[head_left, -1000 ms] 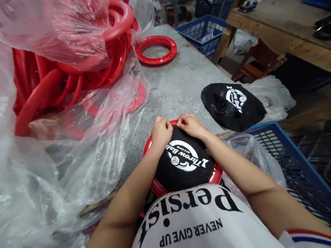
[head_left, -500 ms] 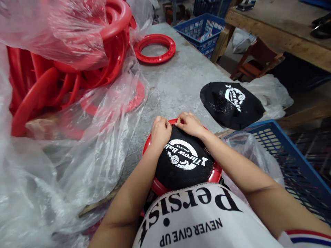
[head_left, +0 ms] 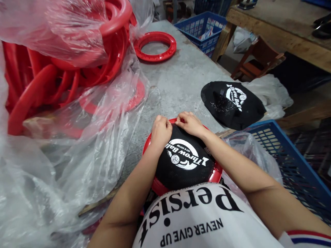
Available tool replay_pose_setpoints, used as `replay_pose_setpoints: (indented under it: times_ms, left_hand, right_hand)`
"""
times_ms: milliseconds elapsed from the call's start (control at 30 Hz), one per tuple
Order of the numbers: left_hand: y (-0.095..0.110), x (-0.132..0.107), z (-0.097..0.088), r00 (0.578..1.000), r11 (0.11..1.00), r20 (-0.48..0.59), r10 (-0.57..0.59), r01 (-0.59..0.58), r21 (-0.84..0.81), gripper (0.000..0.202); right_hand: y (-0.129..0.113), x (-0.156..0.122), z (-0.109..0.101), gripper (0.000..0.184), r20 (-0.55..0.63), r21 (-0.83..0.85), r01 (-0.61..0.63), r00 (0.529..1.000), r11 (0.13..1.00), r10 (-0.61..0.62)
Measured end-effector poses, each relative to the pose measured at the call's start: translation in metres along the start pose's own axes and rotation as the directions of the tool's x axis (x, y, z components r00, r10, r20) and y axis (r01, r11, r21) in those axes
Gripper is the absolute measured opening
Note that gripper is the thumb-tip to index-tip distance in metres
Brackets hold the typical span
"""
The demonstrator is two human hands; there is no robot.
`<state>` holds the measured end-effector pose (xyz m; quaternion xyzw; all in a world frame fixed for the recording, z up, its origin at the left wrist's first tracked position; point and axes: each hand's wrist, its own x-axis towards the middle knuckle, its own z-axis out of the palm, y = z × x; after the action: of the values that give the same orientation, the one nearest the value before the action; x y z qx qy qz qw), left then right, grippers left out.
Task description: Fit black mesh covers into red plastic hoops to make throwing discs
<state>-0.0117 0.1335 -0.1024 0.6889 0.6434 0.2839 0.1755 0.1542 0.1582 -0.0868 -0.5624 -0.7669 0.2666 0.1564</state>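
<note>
A black mesh disc [head_left: 178, 172] printed with white "Throw Ball" lettering lies over a red plastic ring [head_left: 216, 172], close against my shirt. My left hand [head_left: 161, 131] is closed on the far edge of the mesh, at the ring's rim. Just to its right, my right hand [head_left: 189, 123] pinches the same edge between thumb and fingers. A narrow gap with red rim showing separates the two hands. The fingertips of the left hand are partly hidden behind its knuckles. The ring's near side disappears under my shirt.
A loose red ring [head_left: 167, 55] rests on the grey table [head_left: 178, 79]. Many red rings [head_left: 64, 79] fill a clear plastic bag [head_left: 103, 162] on the left. More black mesh [head_left: 230, 103] lies at the table's right edge, beside a blue crate [head_left: 289, 162]. Farther back are another blue crate [head_left: 201, 43] and a wooden chair [head_left: 254, 65].
Both hands stay at the same place on the mesh edge. The view has shifted very slightly; nothing else visibly differs.
</note>
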Motion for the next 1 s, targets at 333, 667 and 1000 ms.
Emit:
replay_pose_setpoints:
  times_ms: [333, 667, 1000]
  left_hand:
    - [0.004, 0.001, -0.003, 0.999, 0.999, -0.007, -0.037, 0.036, -0.027, 0.020]
    - [0.006, 0.002, -0.005, 0.998, 0.998, 0.005, -0.060, 0.060, -0.021, 0.023]
    - [0.007, 0.003, -0.005, 0.998, 0.999, 0.030, -0.048, 0.048, 0.010, 0.026]
  right_hand:
    - [-0.002, 0.002, 0.001, 0.016, -0.009, -0.044, -0.021, 1.000, 0.999, 0.020]
    - [-0.005, 0.001, 0.001, 0.015, -0.029, -0.034, -0.054, 0.998, 0.998, 0.053]
    - [-0.010, 0.011, 0.001, 0.014, 0.013, -0.043, -0.142, 0.990, 0.989, 0.143]
